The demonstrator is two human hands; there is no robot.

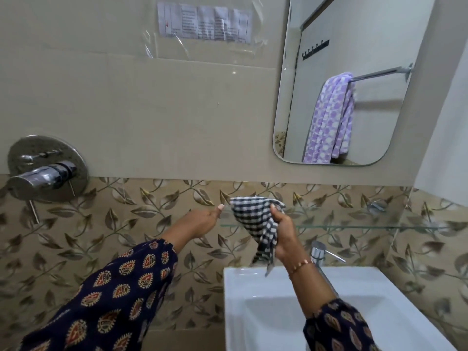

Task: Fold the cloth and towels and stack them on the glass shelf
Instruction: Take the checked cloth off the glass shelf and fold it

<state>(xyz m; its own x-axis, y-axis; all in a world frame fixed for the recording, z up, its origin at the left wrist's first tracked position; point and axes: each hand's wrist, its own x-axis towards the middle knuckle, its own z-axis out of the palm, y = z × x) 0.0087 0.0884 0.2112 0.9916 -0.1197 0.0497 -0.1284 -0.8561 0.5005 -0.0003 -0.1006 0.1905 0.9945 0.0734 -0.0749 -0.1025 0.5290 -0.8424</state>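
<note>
A black-and-white checked cloth (254, 221) hangs bunched over the left end of the glass shelf (354, 226), its tail dangling above the sink. My right hand (283, 236) grips the cloth along its right side, thumb up near the top edge. My left hand (202, 220) reaches toward the shelf's left end, thumb and fingers closed together just left of the cloth's upper corner; whether it pinches the corner is unclear. A purple-and-white towel (329, 117) shows in the mirror, hanging on a bar.
A white sink (291, 287) with a chrome tap (317, 252) sits right under the shelf. A chrome shower mixer (45, 173) sticks out of the wall at left. The mirror (367, 34) hangs above the shelf.
</note>
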